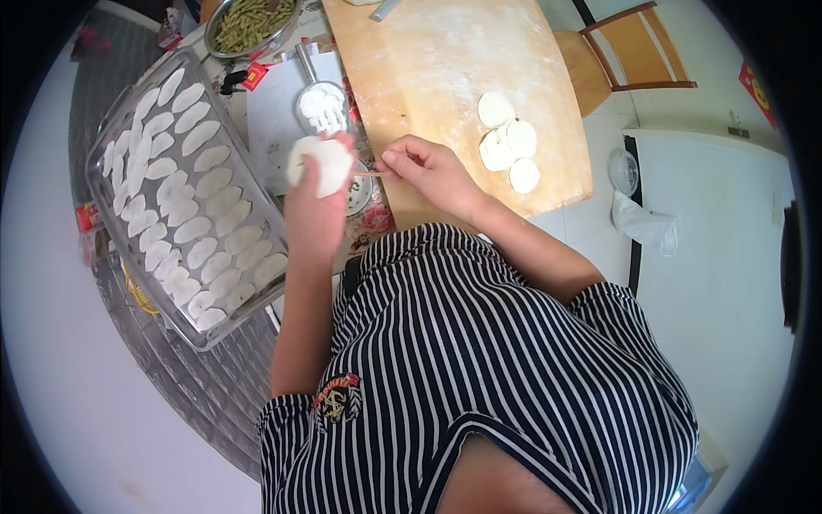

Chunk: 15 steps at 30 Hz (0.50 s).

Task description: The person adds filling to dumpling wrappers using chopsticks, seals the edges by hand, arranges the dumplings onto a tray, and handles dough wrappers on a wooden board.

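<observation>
My left hand (315, 206), somewhat blurred, holds a round white dumpling wrapper (332, 170) spread over the fingers. My right hand (425, 174) is closed in a pinch around thin wooden chopsticks (370, 174), whose tips point toward the wrapper. Beneath and between the hands is a small bowl (360, 195) with bits of green filling, partly covered by my left hand. Several more flat wrappers (521, 139) lie together on the floured wooden board (445, 77) at the right.
A large clear tray (248, 150) with rows of dumplings (204, 197) stands at the left. A metal scoop of flour (323, 104) rests on paper. Behind it is a metal bowl of green pieces (253, 26). A wooden chair (638, 51) stands beyond the board.
</observation>
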Available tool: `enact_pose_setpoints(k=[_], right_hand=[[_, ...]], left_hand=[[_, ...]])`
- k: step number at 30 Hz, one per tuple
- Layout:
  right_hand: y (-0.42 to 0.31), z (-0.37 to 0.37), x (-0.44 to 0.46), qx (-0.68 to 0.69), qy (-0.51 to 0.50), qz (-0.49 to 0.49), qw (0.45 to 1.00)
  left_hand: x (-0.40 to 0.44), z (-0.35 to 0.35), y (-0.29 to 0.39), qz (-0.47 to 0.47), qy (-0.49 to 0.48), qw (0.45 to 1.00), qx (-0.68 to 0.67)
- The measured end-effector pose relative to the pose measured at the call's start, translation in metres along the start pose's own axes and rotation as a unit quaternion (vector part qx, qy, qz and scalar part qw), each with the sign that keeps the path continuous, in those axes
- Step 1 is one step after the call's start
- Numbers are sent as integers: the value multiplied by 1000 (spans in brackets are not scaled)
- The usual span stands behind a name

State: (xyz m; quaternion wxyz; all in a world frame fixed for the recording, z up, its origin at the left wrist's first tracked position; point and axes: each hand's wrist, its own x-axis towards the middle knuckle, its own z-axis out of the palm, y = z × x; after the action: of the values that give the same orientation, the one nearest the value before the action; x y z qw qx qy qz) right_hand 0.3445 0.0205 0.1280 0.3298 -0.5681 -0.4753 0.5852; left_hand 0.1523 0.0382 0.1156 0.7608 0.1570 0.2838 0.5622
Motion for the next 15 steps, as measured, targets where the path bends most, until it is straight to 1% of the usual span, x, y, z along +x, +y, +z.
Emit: enact_pose_setpoints(k=[1, 2, 3, 4, 5, 6, 7, 8, 10, 11, 13, 14, 15], right_hand=[[12, -2, 4, 0, -4, 0, 1000], [27, -5, 8, -231, 10, -74, 970], [43, -7, 10, -448, 24, -145, 882], [57, -7, 12, -436, 31, -198, 878], [68, -7, 12, -436, 26, -200, 877], [71, -6, 13, -454, 40, -222, 862], [75, -3, 14, -471, 54, -244, 846], [85, -2, 17, -470, 49, -245, 846], [99, -1, 30, -487, 90, -325, 806], [104, -3, 33, -486, 87, -327, 806], [99, -7, 35, -469, 18, -235, 851], [97, -9, 32, -469, 14, -236, 851], [82, -8, 24, -436, -58, -132, 889]], left_hand=[[-3, -12, 9, 3, 3, 1000, 0], [-6, -28, 18, 32, 45, 998, 30], [-11, -43, 25, 61, 87, 993, 60], [-18, -57, 31, 63, 91, 992, 59], [-25, -69, 36, 62, 125, 988, 65], [-33, -77, 39, 61, 159, 983, 71], [-40, -84, 39, 64, 163, 982, 70], [-48, -91, 39, 61, 174, 980, 80], [-60, -100, 36, 62, 187, 976, 90], [-66, -103, 32, 52, 204, 972, 101], [-77, -108, 25, 43, 224, 967, 109], [-83, -111, 21, 27, 221, 969, 110], [-88, -114, 18, 10, 218, 970, 110]])
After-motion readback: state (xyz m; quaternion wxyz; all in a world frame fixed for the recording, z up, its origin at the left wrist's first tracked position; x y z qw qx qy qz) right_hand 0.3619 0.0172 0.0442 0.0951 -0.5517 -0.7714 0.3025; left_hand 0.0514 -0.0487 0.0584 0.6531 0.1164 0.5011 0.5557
